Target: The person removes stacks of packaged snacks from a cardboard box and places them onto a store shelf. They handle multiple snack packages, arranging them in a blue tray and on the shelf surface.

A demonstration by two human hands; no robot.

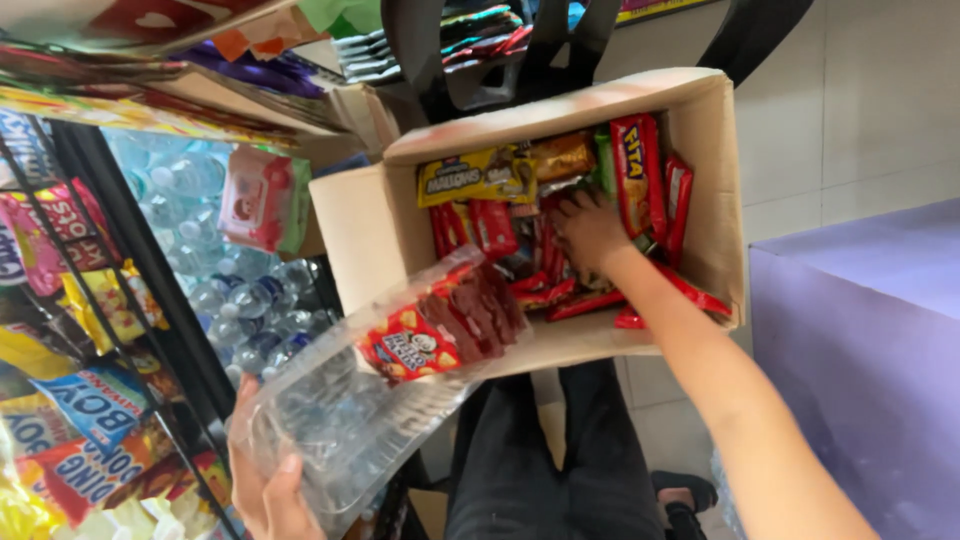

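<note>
A: In the box (372,225), right hand (590,228) lies palm down on the snack packs. Fingers point to 10 o'clock, held loosely together; the tips are buried among the wrappers, so I cannot tell whether they pinch one.

B: Pack count?

A: One yellow pack (477,175) at 10 o'clock of the hand, one tall red pack (638,172) at 2 o'clock. The red heap beneath is too tangled to count.

B: Left hand?

A: Left hand (268,478) at the frame's 7 o'clock, partly cut off. Thumb pressed on top of one clear tray (350,415), fingers hidden under it. A few red packs (445,325) lie at the tray's far end.
</note>
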